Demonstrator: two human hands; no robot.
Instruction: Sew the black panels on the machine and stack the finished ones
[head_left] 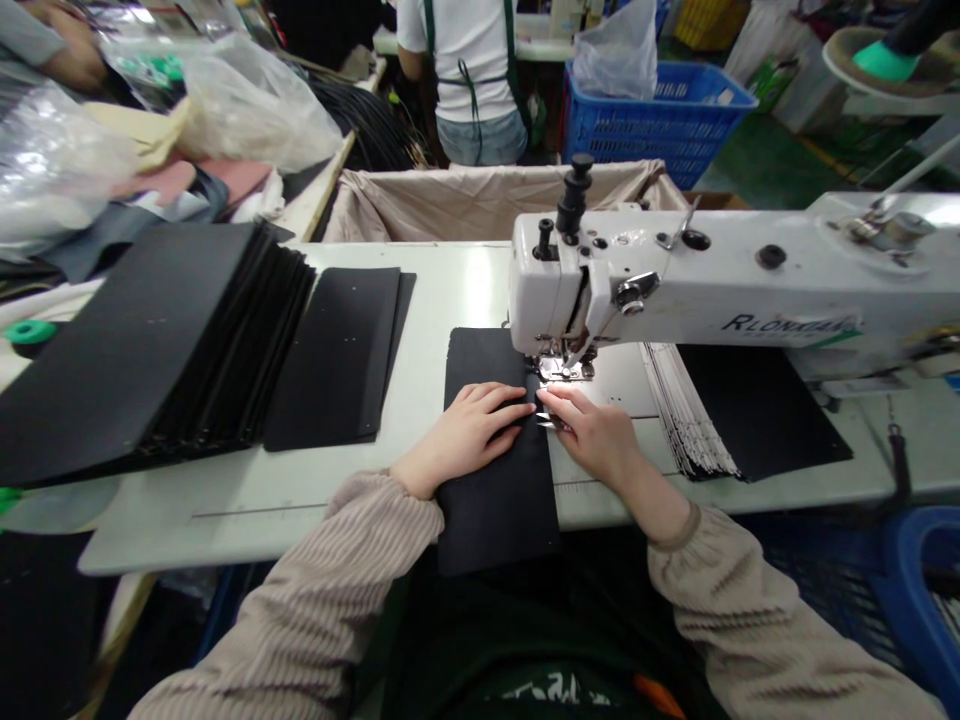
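A black panel point(495, 510) lies on the sewing table, its right edge beside the lit presser foot point(564, 368) of a white sewing machine point(645, 280). My left hand point(476, 430) rests flat on this panel, fingers stretched toward the needle area. Just in front of the presser foot, my right hand point(592, 425) is closed around small metal snips point(551, 421), whose tips point left over the panel's edge. The fingertips of both hands nearly meet there.
Left of the panel are a few black pieces point(337, 350) and a tall stack of black panels point(135, 330). Another pile point(757, 410) lies under the machine arm. Behind are a cloth-lined bin point(435, 205), a blue crate point(652, 125) and a person point(476, 80).
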